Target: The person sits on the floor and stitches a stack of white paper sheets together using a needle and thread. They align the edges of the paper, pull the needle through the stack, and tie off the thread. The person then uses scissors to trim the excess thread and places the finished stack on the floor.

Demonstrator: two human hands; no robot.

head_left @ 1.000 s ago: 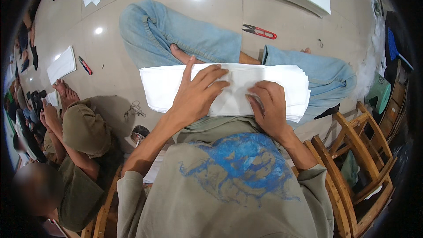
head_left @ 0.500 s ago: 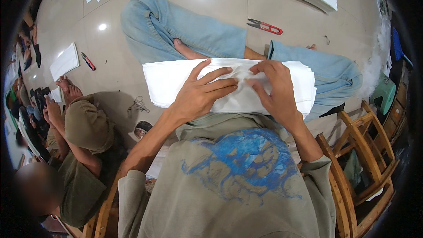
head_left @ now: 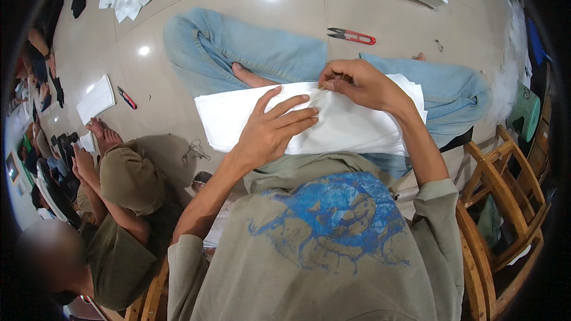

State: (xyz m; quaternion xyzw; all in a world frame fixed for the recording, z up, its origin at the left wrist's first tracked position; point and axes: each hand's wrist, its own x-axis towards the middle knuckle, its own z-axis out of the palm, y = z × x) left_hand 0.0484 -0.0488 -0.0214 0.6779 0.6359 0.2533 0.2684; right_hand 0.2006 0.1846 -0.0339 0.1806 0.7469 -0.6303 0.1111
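Head view: left hand (head_left: 270,129) (palm down) rests on white sheets (head_left: 366,128).

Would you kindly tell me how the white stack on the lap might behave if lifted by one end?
The stack would probably sag, as its layers look thin and the top one puckers beside the left hand. The layers may also slide apart, since their edges at the right end sit unevenly and no tie shows around them.

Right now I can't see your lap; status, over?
Left hand spread on white stack. Right hand pinched near its far edge, grip unclear. Red snips on floor, clear of both.
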